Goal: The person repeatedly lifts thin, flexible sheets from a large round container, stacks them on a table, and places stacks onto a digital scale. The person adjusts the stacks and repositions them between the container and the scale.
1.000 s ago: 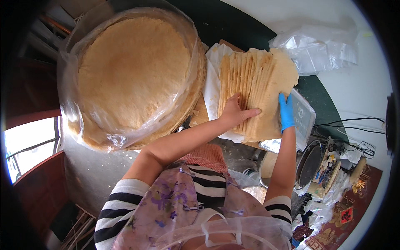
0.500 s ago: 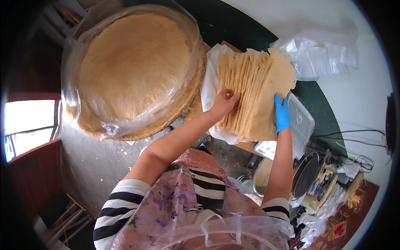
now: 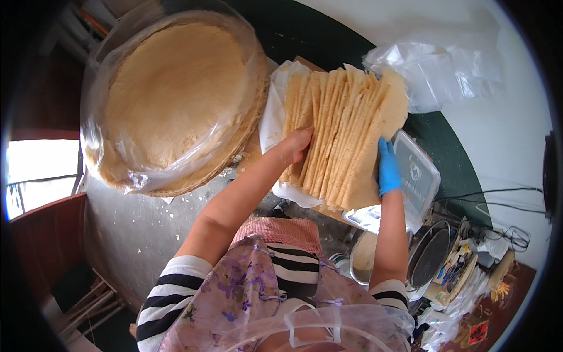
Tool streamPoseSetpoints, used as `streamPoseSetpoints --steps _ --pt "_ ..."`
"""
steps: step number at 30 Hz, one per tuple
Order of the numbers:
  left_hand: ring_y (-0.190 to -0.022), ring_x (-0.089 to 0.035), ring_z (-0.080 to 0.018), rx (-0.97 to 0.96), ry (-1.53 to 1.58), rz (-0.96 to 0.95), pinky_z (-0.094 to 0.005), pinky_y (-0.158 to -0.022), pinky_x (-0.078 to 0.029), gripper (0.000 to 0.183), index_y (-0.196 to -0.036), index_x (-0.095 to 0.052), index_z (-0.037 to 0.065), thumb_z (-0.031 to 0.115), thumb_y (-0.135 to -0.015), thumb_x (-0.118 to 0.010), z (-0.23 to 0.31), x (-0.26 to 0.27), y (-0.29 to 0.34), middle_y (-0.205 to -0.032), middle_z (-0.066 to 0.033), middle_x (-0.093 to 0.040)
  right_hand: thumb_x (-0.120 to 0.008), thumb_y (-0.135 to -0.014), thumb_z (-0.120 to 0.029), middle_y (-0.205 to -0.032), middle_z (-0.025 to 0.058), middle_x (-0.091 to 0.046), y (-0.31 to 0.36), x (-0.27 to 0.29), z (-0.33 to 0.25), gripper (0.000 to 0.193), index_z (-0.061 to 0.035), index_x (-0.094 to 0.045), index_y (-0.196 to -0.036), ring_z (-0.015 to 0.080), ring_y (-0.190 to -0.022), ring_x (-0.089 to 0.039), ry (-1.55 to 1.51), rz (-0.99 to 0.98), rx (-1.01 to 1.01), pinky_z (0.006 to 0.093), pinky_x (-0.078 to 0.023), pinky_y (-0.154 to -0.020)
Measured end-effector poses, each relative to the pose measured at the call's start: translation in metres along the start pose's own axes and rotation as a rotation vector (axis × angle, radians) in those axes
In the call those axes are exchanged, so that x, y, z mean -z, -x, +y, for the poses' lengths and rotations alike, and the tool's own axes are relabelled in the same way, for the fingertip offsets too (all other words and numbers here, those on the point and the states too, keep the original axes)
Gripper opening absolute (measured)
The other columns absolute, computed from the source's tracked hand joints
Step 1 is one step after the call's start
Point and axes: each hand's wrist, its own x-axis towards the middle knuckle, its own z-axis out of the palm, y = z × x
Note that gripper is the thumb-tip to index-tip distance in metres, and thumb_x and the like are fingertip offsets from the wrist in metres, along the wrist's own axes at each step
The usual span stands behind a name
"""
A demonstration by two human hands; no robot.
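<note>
A row of thin, tan folded pancakes (image 3: pixel 337 132) stands on edge, leaning together, on white paper (image 3: pixel 271 117). My bare left hand (image 3: pixel 300 142) reaches in at a gap toward the row's left end. Its fingers are curled against the pancakes there, and the fingertips are partly hidden. In a blue glove, my right hand (image 3: pixel 389 170) lies flat along the outermost sheet at the right, fingers stretched out. Most of the row is between my two hands. Left of it rests a tall round pile of large pancakes (image 3: pixel 176 94), partly wrapped in clear plastic.
Clear plastic bags (image 3: pixel 440 73) lie behind the row on the dark green table (image 3: pixel 454 152). A clear lidded box (image 3: pixel 417 176) is beside my right hand. Below it are a pan of batter (image 3: pixel 365 258) and a round dark griddle (image 3: pixel 430 255). Black cables (image 3: pixel 510 232) hang at the right.
My left hand has slipped from the row's front edges into a gap between pancakes, which has widened. My right hand still rests flat on the outer sheet. The view has shifted slightly.
</note>
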Motion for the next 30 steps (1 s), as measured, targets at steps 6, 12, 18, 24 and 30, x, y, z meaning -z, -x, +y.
streamPoseSetpoints --steps 6,12,18,24,30 --pt "-0.106 -0.059 -0.0212 0.045 -0.046 -0.243 -0.0374 -0.091 -0.049 0.05 -0.127 -0.048 0.001 0.039 -0.095 -0.044 -0.005 -0.01 -0.004 -0.12 -0.0133 -0.058 -0.054 -0.09 -0.041 -0.13 0.0128 -0.049 0.008 -0.001 0.004 0.067 -0.0041 -0.031 -0.14 0.02 -0.114 -0.05 -0.157 0.004 0.041 0.031 -0.04 -0.095" --pt "-0.111 -0.056 -0.021 0.008 0.02 -0.457 -0.0359 -0.095 -0.046 0.055 -0.13 -0.046 0.004 0.044 -0.092 -0.048 -0.029 -0.021 0.014 -0.124 -0.0125 -0.056 -0.056 -0.089 -0.042 -0.129 0.0122 -0.049 0.042 0.012 -0.013 0.069 -0.0053 -0.03 -0.141 0.0195 -0.112 -0.051 -0.317 0.02 0.071 0.032 -0.042 -0.094" --pt "-0.124 -0.044 -0.0276 -0.038 -0.154 -0.519 -0.0465 -0.102 -0.037 0.069 -0.135 -0.041 0.01 0.056 -0.086 -0.051 -0.038 -0.047 0.017 -0.134 -0.0163 -0.045 -0.062 -0.085 -0.032 -0.133 0.0134 -0.046 0.069 0.016 -0.08 0.072 -0.0057 -0.027 -0.142 0.0213 -0.118 -0.046 -0.059 -0.035 0.242 0.034 -0.037 -0.1" --pt "-0.123 -0.045 -0.0281 -0.079 -0.115 -0.467 -0.0448 -0.102 -0.036 0.069 -0.134 -0.042 0.008 0.055 -0.086 -0.051 -0.058 -0.078 0.026 -0.133 -0.0172 -0.046 -0.068 -0.079 -0.038 -0.137 0.0189 -0.042 0.06 0.002 -0.106 0.087 -0.0077 -0.02 -0.145 0.0275 -0.127 -0.041 0.253 -0.106 0.33 0.0357 -0.032 -0.105" --pt "-0.123 -0.045 -0.0287 -0.317 -0.146 -0.369 -0.0432 -0.102 -0.036 0.069 -0.133 -0.042 0.005 0.055 -0.085 -0.052 -0.023 -0.107 0.018 -0.131 -0.0181 -0.047 -0.069 -0.077 -0.036 -0.133 0.0243 -0.045 0.073 0.037 -0.182 0.085 -0.0068 -0.023 -0.143 0.0328 -0.119 -0.049 0.495 0.031 0.425 0.0361 -0.039 -0.101"
